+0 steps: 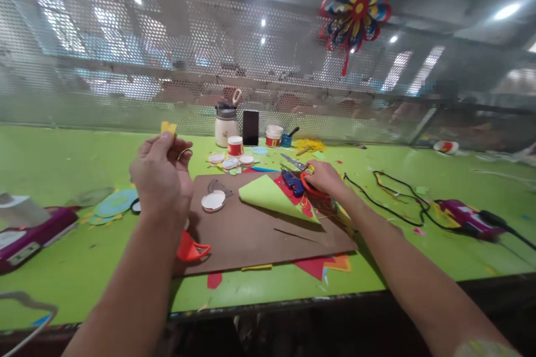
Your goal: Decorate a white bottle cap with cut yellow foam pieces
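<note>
Pinched in the raised fingertips of my left hand [161,162] is a small piece of yellow paper [168,127]. My right hand [324,177] reaches over the far right of a brown board [247,240], its fingers closed on a pair of scissors [295,162] with blades pointing away to the left. Right beside it lie a dark blue tool [293,183], its kind unclear, and an orange loop [312,187] partly under the hand. A folded light green sheet [263,192] rests on the board over red paper [307,209]. A white lid [213,201] sits farther left.
Behind the board stand a white jug [226,128], a dark phone [250,128] and paper cups [235,146]. An orange plastic piece [192,248] lies at the board's left. Purple power strips [471,217] flank the green table [402,268], with black cord. A paper flower [359,8] hangs above.
</note>
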{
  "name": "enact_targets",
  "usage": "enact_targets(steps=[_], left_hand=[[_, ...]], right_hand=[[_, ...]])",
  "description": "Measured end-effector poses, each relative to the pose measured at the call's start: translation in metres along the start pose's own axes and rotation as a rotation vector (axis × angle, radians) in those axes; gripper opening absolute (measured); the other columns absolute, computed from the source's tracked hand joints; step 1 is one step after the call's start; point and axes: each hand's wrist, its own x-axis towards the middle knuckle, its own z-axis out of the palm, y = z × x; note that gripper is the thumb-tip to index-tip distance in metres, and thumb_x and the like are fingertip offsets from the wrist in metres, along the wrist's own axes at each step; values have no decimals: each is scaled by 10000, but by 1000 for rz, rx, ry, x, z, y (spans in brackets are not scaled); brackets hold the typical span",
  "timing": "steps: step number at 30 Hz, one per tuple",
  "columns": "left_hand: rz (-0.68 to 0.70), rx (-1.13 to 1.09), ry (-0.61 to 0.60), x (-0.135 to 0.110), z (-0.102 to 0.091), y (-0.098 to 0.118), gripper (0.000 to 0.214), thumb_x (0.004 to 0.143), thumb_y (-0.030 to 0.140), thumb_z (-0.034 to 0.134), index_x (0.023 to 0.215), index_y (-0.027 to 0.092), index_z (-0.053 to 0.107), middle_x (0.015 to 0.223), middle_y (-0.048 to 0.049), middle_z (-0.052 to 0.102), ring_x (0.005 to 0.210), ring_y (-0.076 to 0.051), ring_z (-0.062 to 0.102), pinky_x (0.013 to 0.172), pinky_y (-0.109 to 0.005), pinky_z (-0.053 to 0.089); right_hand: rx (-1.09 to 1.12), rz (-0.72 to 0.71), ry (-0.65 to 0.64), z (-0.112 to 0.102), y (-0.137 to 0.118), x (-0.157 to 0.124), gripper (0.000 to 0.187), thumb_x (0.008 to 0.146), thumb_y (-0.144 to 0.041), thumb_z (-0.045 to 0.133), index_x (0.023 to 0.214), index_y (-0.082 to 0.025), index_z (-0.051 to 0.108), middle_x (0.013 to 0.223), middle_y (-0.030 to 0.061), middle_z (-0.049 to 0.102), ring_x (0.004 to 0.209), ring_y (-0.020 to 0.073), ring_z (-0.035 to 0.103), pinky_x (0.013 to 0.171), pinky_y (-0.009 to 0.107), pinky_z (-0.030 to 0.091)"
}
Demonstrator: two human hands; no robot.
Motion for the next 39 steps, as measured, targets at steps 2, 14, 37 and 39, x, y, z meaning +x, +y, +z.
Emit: enact_targets(steps=[2, 14, 37, 39], left_hand=[[-1, 0, -1, 1, 0, 1, 161, 733, 143, 608, 599, 210, 548, 525, 44, 549, 565, -101, 563, 555, -237, 414], [-130, 322, -426, -18, 4, -7, 106, 696, 232, 724, 654, 164, 655, 568, -8, 608, 551, -118, 557, 565, -252, 439], [198, 1242, -1235, -57, 35, 29, 179, 667, 151, 627, 509, 221, 581, 487, 32, 512, 479, -124, 400, 516, -262, 271], [216, 1290, -1257, -58, 35, 30, 184, 663, 145, 614, 502, 229, 581, 471, 34, 498, 471, -126, 387, 512, -266, 258]], right_hand=[[-8, 1, 0, 1, 0, 0, 396, 845, -250, 551, 1234, -193, 606, 1177, 133, 684, 1067, 286, 638, 828, 332, 471], [-29, -58, -22, -2, 1, -7, 362, 834, -338, 561, 1121, -167, 700, 1085, 190, 715, 1019, 335, 649, 805, 376, 467], [728, -810, 177, -80, -68, -92, 179, 868, -247, 612, 1009, -165, 686, 982, 75, 703, 868, 174, 633, 745, 307, 523], [712, -819, 73, -76, -70, -92, 169, 859, -200, 603, 999, -167, 692, 951, 61, 719, 810, 155, 647, 720, 291, 521]])
